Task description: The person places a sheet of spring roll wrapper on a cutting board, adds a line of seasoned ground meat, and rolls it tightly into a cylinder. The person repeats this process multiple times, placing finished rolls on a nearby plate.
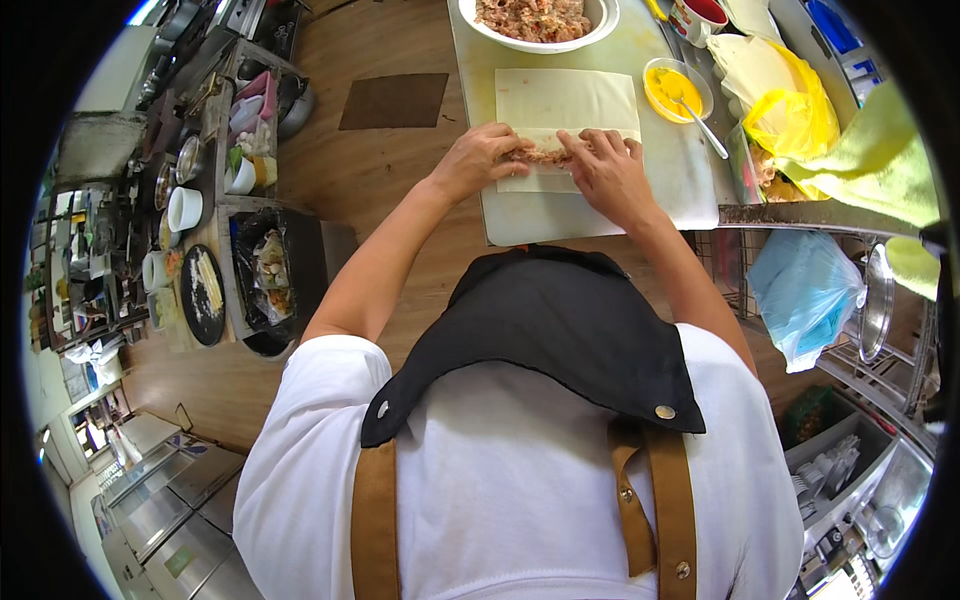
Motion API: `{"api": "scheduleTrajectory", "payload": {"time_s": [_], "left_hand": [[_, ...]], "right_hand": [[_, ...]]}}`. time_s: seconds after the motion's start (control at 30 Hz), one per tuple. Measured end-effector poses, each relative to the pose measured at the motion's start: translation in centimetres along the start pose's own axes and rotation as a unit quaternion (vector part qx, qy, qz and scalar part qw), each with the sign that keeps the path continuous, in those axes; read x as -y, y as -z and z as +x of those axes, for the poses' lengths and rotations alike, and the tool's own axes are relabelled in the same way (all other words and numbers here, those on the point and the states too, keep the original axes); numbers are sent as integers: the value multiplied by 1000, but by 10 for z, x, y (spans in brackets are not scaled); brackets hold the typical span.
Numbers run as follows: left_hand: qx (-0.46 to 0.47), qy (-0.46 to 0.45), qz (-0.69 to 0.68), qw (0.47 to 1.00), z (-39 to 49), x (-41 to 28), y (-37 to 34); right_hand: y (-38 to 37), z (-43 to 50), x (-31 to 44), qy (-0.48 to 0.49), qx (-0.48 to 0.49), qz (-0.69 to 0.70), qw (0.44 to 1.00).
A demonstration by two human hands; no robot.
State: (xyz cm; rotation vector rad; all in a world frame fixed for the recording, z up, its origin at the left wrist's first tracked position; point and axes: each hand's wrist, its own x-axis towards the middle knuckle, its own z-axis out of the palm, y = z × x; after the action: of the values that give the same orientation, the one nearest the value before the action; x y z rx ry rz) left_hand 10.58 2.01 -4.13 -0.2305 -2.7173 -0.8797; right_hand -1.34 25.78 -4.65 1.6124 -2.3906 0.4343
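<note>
A square pastry sheet [562,94] lies flat before me on a pale cutting board [525,217]. Across its near half runs a narrow strip of minced meat filling [547,156]. The fingers of my left hand [487,156] pinch the strip's left end. My right hand [609,171] has its fingertips on the right part of the strip, thumb on the near side. Both hands partly cover the filling and the sheet. Beyond the sheet stands a white bowl [517,45] of minced meat mixture [534,16].
To the right, a plastic tub [646,71] of yellow liquid [664,86] holds a metal spoon [705,133]. A mug [694,26], a yellow plastic bag [802,112] and a green cloth [877,161] crowd the right side. A bin [300,262] stands left, across the floor.
</note>
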Motion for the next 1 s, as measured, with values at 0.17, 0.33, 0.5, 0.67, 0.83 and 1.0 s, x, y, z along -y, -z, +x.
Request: {"api": "scheduleTrajectory", "payload": {"time_s": [0.17, 0.33, 0.5, 0.67, 0.83, 1.0], "left_hand": [[-29, 33, 9, 999, -5, 4, -6], [-11, 42, 18, 999, -5, 8, -4], [23, 128, -42, 991, 9, -11, 14], [-10, 4, 51, 999, 35, -18, -32], [14, 11, 23, 1000, 42, -24, -36], [39, 12, -17, 999, 37, -15, -25]], "right_hand": [[6, 4, 7, 27, 24, -46, 998], [3, 7, -5, 9, 30, 4, 999], [-3, 1, -18, -34, 36, 41, 998], [-9, -3, -22, -35, 29, 47, 998], [-14, -6, -25, -40, -11, 74, 996], [-10, -8, -24, -41, -8, 88, 995]]}}
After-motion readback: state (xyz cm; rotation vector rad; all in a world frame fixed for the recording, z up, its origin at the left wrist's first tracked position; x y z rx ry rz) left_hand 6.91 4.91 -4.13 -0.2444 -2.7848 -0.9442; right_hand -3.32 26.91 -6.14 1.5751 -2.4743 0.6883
